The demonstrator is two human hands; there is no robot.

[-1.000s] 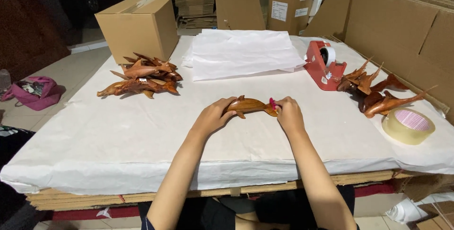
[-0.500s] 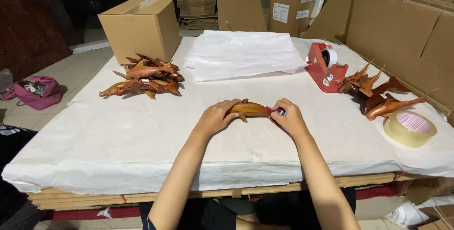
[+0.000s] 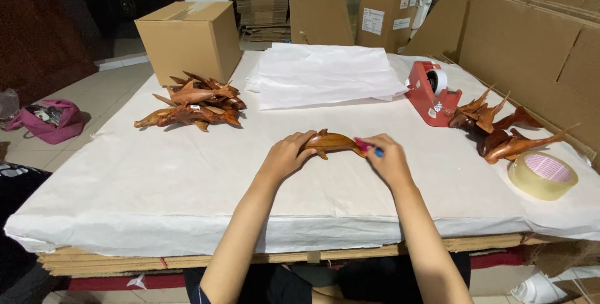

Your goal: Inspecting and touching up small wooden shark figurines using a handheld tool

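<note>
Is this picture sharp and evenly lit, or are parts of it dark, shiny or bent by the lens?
Head view: the paper-covered table is bright and evenly lit, with soft shadows under the wooden dolphin held by the left hand and right hand; the room at upper left is dark; the tape roll shows a mild sheen; the table edges bow slightly from the wide lens; focus looks sharp throughout.

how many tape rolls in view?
2. A clear tape roll lies flat at the table's right edge; a white roll sits in the red dispenser behind the right-hand carvings. Others may be hidden.
</note>
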